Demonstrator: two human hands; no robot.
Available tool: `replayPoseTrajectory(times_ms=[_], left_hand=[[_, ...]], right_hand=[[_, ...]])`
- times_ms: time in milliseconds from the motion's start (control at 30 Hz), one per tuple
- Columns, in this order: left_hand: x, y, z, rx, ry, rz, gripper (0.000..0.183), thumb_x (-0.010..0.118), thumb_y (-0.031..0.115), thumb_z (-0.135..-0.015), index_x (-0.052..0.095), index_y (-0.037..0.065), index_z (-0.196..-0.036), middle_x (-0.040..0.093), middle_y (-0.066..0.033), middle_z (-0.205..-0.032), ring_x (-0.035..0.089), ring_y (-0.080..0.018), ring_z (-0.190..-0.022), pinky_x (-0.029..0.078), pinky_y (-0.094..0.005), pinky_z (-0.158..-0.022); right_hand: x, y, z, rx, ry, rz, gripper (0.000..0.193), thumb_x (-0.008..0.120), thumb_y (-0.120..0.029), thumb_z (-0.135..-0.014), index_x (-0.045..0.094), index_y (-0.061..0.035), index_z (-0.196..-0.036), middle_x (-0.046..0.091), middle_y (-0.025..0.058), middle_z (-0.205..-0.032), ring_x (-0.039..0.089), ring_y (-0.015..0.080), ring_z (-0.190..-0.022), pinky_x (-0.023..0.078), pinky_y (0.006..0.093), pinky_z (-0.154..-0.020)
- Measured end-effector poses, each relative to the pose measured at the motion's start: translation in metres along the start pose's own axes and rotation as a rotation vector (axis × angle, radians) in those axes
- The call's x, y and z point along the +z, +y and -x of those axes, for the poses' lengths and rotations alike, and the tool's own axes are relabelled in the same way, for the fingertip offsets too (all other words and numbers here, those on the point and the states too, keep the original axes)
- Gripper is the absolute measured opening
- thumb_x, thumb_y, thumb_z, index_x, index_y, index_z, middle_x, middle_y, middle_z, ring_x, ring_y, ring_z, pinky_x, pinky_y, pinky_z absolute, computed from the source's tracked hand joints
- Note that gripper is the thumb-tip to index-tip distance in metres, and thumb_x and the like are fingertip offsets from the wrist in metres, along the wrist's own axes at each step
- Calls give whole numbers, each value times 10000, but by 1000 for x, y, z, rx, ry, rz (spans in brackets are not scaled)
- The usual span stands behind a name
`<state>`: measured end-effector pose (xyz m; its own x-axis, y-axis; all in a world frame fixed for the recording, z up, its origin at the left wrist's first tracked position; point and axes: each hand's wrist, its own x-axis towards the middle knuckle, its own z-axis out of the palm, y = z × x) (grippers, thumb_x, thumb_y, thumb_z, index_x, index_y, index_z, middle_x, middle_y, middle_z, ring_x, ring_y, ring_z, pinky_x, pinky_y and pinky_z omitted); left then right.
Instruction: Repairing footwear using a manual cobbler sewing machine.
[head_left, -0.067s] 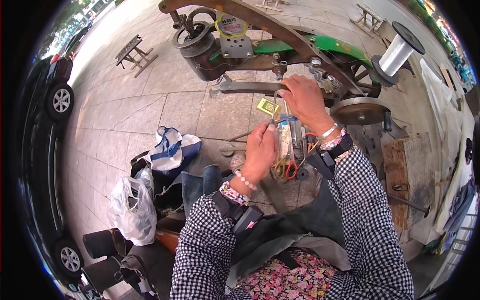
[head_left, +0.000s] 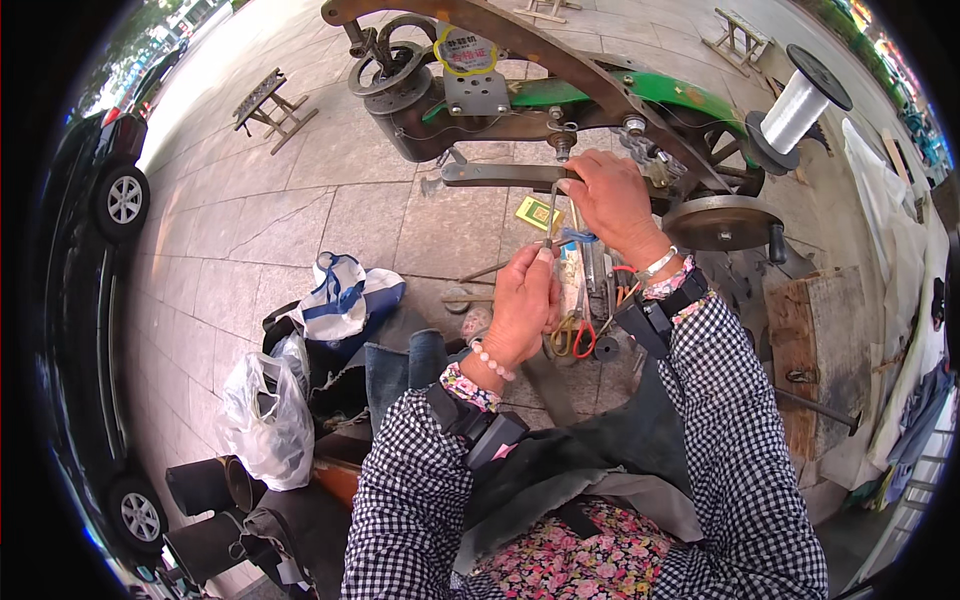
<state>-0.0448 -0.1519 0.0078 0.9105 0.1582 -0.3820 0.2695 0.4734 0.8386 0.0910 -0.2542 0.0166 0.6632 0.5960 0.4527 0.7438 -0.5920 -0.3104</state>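
Thin metal tool spans the space between two working hands

The thin metal tool (head_left: 551,215) runs up out of the left hand (head_left: 522,305), its far end close by the fingertips of the right hand (head_left: 610,205). The left fingers are wrapped around its near end; the right fingers are bunched beside the flat metal bar (head_left: 500,175), and I cannot tell what they pinch. The step in hand looks like steadying and guiding the tool; the next move, I'd judge, calls for a firm left hold and careful right fingertips. Scissors (head_left: 583,318) lie right of the left grip; the machine (head_left: 590,72) stands beyond both hands
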Motion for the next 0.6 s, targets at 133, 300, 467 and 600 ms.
replayPoseTrajectory(times_ms=[133,300,467,600], left_hand=[[3,4,1,-119,-4,172,185,398,198,-888,456,45,-974,396,7,-529,311,-69,-350,243,-219,-307],[-11,-41,-27,367,85,-338,167,403,164,-883,499,35,-927,412,24,-560,349,-48,-428,287,-214,-380],[-9,-44,-26,509,137,-348,177,397,167,-888,497,41,-963,385,42,-524,343,-31,-414,274,-189,-363],[2,-22,-9,99,25,61,197,391,188,-895,477,49,-1006,384,40,-519,319,-44,-360,233,-198,-312]], right_hand=[[-1,0,-3,28,-31,-39,194,547,-213,-748,564,-73,-881,555,69,-837,522,247,-845,370,375,-742],[0,1,-5,24,-37,-69,186,554,-210,-738,556,-59,-847,556,76,-813,522,256,-828,375,385,-732],[1,-3,-5,0,-11,-80,180,556,-208,-737,549,-56,-833,552,78,-808,520,260,-815,375,385,-725],[4,3,-5,-28,26,-91,182,562,-212,-732,547,-54,-821,551,81,-799,519,269,-797,379,387,-711]])
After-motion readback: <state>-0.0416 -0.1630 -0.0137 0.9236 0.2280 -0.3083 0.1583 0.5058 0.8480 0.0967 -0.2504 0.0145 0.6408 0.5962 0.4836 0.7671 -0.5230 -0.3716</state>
